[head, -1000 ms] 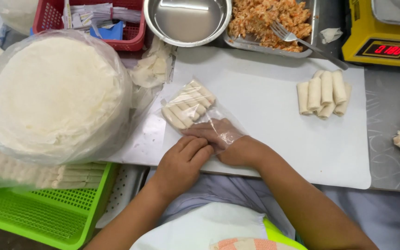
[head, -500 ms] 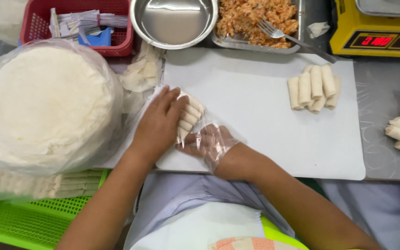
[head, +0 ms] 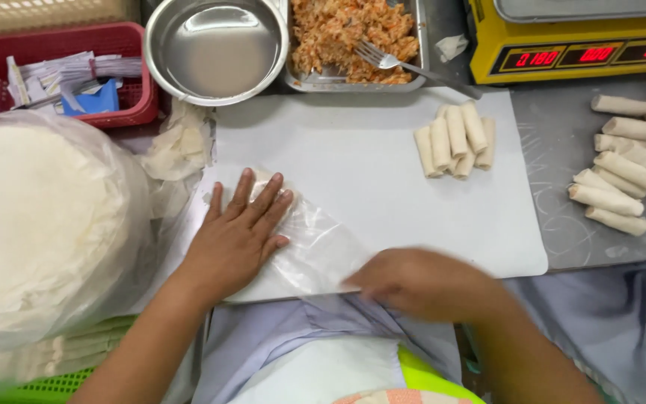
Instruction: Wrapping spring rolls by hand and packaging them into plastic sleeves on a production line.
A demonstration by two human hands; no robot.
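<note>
- On the white board point(head: 383, 172), left hand point(head: 237, 236) lies flat, fingers spread, pressing a clear bag point(head: 315, 251).
- Right hand point(head: 405, 280), at 4 o'clock from it, is blurred; grip unclear, touching the bag's near end.
- Rolls point(head: 454, 138) sit at 1 o'clock.

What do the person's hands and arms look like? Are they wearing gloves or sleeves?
No gloves and no sleeves. The left hand and the right hand are both bare, with bare forearms too. No rings, watch or bracelets show. The right hand looks blurry in the picture.
</note>
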